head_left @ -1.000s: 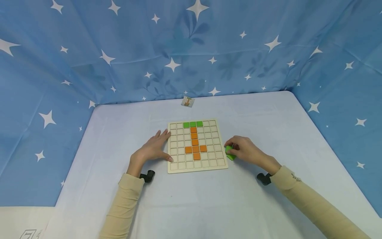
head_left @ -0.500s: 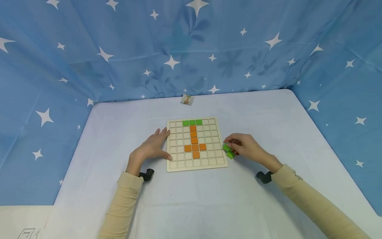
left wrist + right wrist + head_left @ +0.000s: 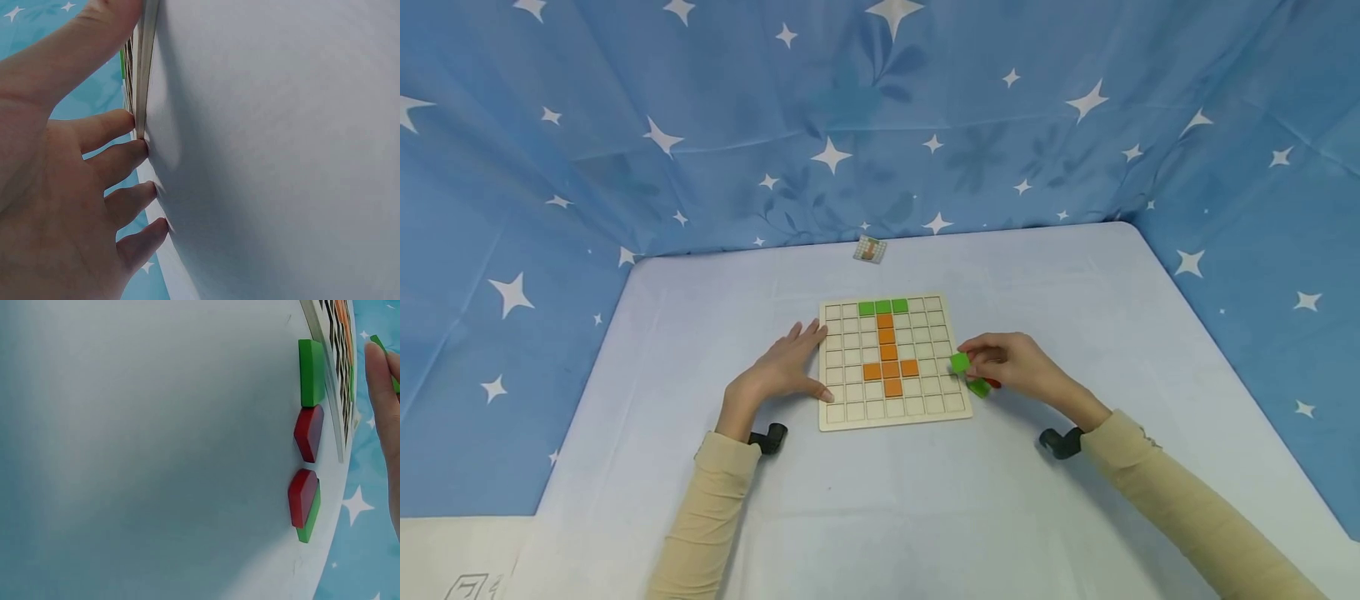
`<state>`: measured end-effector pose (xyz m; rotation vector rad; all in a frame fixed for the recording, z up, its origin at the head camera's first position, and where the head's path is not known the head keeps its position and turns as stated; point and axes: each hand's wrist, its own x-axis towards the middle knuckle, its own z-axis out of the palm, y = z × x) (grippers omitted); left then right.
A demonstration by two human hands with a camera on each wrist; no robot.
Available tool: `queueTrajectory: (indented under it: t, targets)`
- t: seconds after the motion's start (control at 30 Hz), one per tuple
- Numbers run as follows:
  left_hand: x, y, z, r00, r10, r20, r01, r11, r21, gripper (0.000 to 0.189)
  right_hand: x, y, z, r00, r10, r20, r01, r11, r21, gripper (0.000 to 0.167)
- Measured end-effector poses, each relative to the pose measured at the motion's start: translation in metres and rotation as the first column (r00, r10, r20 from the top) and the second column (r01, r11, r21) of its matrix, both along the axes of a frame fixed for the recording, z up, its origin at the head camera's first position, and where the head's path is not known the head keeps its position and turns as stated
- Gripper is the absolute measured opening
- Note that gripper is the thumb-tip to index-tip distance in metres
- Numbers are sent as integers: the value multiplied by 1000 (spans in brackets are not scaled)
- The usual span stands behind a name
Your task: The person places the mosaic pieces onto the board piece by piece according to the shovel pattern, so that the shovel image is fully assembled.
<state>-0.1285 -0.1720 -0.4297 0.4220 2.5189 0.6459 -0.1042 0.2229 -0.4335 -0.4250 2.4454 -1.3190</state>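
A pale grid board (image 3: 853, 413) lies flat on the table. Three green tiles (image 3: 883, 307) sit in its far row, and several orange tiles (image 3: 890, 369) form a stem with a short crossbar below them. My left hand (image 3: 782, 367) rests at the board's left edge with fingers spread, the thumb over the near-left corner area. Between thumb and fingers, my right hand (image 3: 1011, 365) pinches a square green tile (image 3: 960, 362), held over the board's right edge. Under that hand lie loose pieces, among them a green block (image 3: 311, 373) and a red block (image 3: 309, 434).
Another red block (image 3: 303, 499) partly covers a green piece (image 3: 307, 528) on the table in the right wrist view. A small patterned card (image 3: 870, 249) lies behind the board. A blue star-printed curtain (image 3: 730, 125) borders the white table (image 3: 895, 508).
My right hand has picked a green tile from the loose pieces and moved it slightly left, over the board's edge. The left hand stays in place on the board.
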Motion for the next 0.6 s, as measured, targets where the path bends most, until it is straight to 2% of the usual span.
queueTrajectory:
  t: [0.3, 0.6]
  targets:
    - [1, 0, 1, 1000, 6, 1, -6, 1000, 4, 120, 0, -7, -2, 999, -7, 49, 8, 1000, -24, 34]
    - [2, 0, 3, 1000, -4, -3, 4, 1000, 14, 120, -1, -17, 1, 998, 33, 52, -33, 999, 5, 28]
